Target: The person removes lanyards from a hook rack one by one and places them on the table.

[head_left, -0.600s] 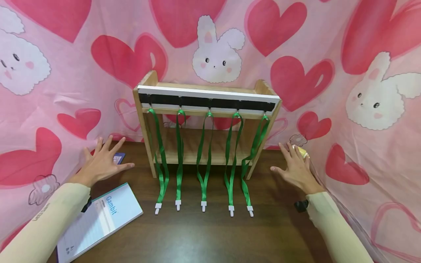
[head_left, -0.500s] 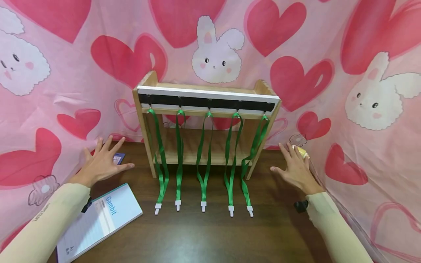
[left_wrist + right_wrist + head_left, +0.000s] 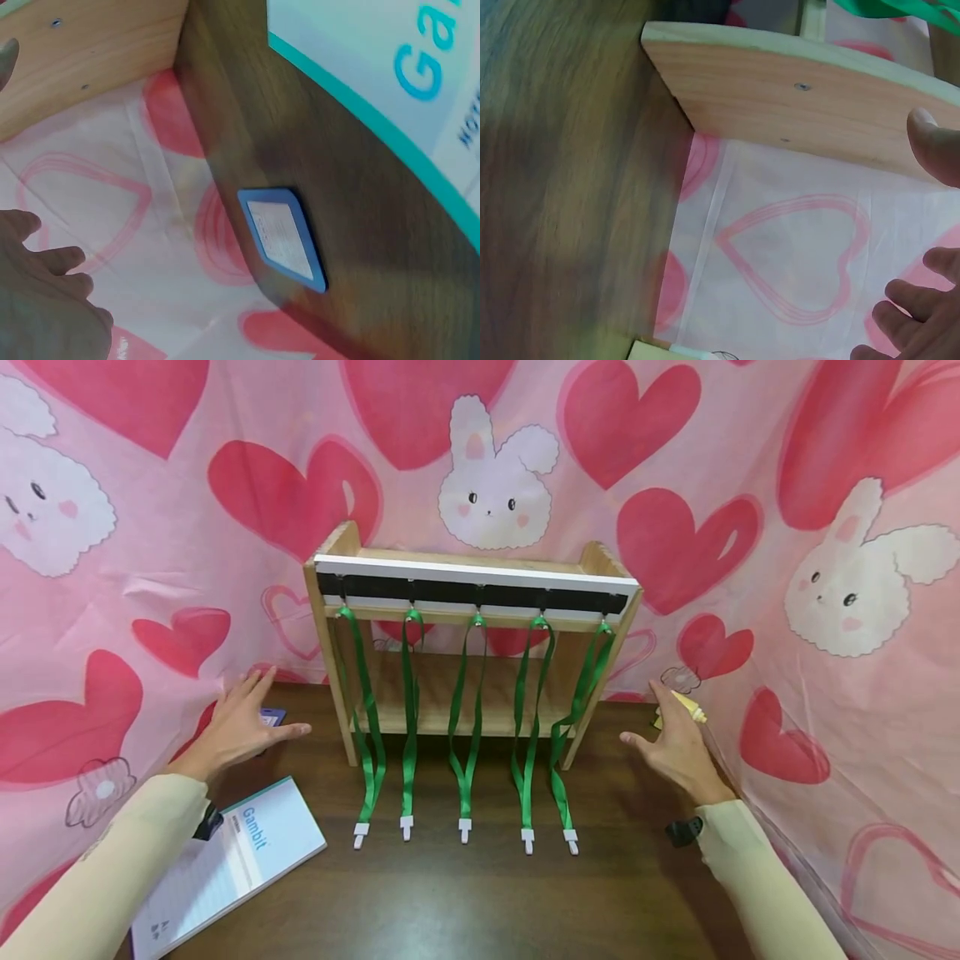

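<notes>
My left hand (image 3: 236,727) hangs at the left with its fingers extended and thumb pointing toward the shelf; it holds nothing. Below it, a blue-framed badge holder (image 3: 281,236) with a white card lies on the table, partly hidden by the hand in the head view. On the other side my right hand (image 3: 678,747) is likewise raised, fingers extended and thumb apart, overlapping a small yellow item (image 3: 692,707) near the wall. Between the hands stands a wooden shelf (image 3: 468,722). Several green lanyards (image 3: 467,781) with white clips hang from hooks on its black strip (image 3: 450,593).
A notebook (image 3: 281,827) marked Gambit lies at the front left, under the left forearm in the head view. Pink cloth (image 3: 570,518) printed with hearts and rabbits lines the back and both sides. The table (image 3: 465,910) is dark brown wood.
Both hands have turned from palm-down with spread fingers to more side-on, with the fingers closer together. More of the yellow item now shows beside the right hand. Lanyards and shelf stay still.
</notes>
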The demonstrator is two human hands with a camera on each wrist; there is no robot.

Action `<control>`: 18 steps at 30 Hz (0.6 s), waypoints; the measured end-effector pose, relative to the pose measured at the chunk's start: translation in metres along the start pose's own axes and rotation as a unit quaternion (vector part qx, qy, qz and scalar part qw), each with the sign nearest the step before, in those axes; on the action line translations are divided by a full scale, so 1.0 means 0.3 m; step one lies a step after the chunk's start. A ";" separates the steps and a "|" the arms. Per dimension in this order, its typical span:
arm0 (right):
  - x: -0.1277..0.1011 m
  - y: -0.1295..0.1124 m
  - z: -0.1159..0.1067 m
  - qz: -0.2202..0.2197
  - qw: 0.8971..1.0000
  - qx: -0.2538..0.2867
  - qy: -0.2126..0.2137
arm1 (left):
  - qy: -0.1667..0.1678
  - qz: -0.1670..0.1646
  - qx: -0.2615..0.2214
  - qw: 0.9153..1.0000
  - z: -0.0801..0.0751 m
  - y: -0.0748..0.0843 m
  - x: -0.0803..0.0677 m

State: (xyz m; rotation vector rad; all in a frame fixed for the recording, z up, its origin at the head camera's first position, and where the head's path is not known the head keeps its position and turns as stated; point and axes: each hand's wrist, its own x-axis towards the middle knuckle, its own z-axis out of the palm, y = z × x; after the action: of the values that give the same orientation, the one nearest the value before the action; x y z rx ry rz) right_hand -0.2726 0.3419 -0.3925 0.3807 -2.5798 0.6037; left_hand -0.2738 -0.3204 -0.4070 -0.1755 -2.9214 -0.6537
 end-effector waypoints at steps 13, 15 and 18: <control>0.012 -0.046 -0.005 0.085 0.987 0.133 0.035 | 0.008 -0.048 -0.129 0.990 -0.033 0.039 0.014; 0.015 -0.057 -0.007 0.100 0.981 0.161 0.036 | 0.012 -0.055 -0.144 0.988 -0.037 0.047 0.018; 0.018 -0.083 -0.014 0.124 0.967 0.219 0.033 | 0.021 -0.064 -0.157 0.985 -0.043 0.056 0.021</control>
State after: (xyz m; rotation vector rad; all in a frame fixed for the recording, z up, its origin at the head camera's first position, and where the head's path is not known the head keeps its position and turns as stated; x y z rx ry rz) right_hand -0.2668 0.3214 -0.3777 0.1710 -2.4329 1.2617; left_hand -0.2761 -0.3103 -0.3875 -0.0048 -2.7876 -1.1240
